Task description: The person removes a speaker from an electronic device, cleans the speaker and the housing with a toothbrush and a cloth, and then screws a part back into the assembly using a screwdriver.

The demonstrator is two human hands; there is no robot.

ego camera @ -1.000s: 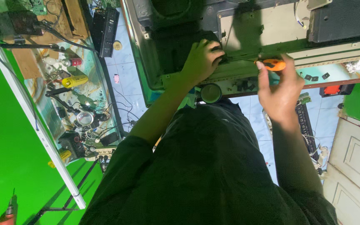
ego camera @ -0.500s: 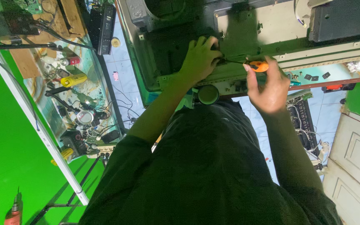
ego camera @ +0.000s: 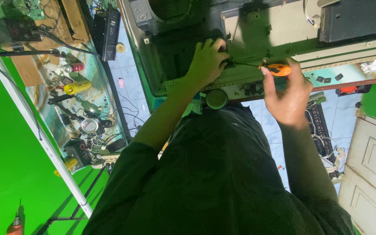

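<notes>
The orange-handled screwdriver (ego camera: 278, 69) is gripped in the right hand (ego camera: 289, 93), which has been drawn back from a second ago, its shaft now levelled at the left hand (ego camera: 207, 61). That hand is clamped on the dark appliance chassis (ego camera: 170, 43), steadying it; small black parts (ego camera: 327, 78) lie beside

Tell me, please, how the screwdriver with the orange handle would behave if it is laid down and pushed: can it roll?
The screwdriver, held in the right hand, looks stiff: its thin dark shaft runs straight toward the left hand. The orange handle seems rounded, so it would probably roll when pushed. It appears small and slim, so likely light.
</notes>
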